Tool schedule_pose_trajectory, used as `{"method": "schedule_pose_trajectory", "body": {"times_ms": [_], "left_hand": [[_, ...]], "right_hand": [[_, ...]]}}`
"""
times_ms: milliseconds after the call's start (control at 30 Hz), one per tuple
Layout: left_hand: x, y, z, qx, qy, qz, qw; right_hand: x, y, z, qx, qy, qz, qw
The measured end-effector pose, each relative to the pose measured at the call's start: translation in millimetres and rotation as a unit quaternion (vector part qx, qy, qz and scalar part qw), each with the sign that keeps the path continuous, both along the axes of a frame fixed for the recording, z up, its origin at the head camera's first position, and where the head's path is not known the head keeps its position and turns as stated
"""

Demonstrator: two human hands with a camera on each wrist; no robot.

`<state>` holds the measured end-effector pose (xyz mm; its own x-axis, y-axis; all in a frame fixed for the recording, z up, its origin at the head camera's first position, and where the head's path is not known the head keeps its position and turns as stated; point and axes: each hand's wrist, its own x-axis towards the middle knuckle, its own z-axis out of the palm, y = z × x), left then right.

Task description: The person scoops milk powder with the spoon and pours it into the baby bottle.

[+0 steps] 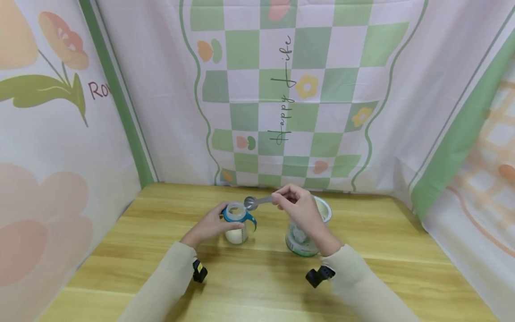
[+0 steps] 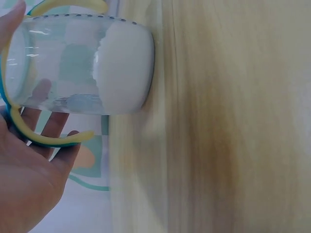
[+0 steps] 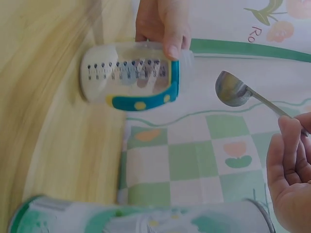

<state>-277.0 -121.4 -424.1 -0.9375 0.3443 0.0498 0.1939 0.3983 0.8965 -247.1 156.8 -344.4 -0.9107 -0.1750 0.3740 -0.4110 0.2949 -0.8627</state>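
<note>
Clear feeding bottle [image 3: 127,80], upright at the wooden tabletop [image 1: 241,286], partly filled with white contents; whether powder or liquid cannot be told. Its wall is probably light, stiff plastic, smooth enough to slip; the low fill should keep most of the weight near the base. The left hand [image 1: 211,227] grasps it about the upper body, thumb in front and fingers behind, near the teal collar: a sound hold, with the curved handle [image 3: 141,104] as an alternative. Measuring spoon [image 3: 232,91], apparently metal: light, rigid and not fragile, but apt to spill should its thin stem roll. Its bowl hangs just beside and above the bottle's open mouth, any load within not discernible. The right hand [image 1: 299,208] pinches the stem well away from the bowl, a fitting place. Open-topped can [image 1: 301,249], partly hidden by the right hand, stands on the tabletop; likely heavier than the bottle, it would suit a whole-hand hold round its side. Beyond hangs a checked cloth [image 1: 277,89]
</note>
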Motion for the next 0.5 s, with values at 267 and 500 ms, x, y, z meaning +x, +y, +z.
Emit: {"method": "schedule_pose_trajectory", "body": {"times_ms": [267,500], "left_hand": [[-0.5,2.0,3.9,-0.019,0.016,0.004,0.9997],[-1.9,3.3,6.0,-0.024,0.021,0.001,0.9995]], "right_hand": [[2.9,17.6,8.0,0.011,0.013,-0.015,0.9997],[2.8,34.6,14.2,0.002,0.035,-0.014,0.9993]]}}
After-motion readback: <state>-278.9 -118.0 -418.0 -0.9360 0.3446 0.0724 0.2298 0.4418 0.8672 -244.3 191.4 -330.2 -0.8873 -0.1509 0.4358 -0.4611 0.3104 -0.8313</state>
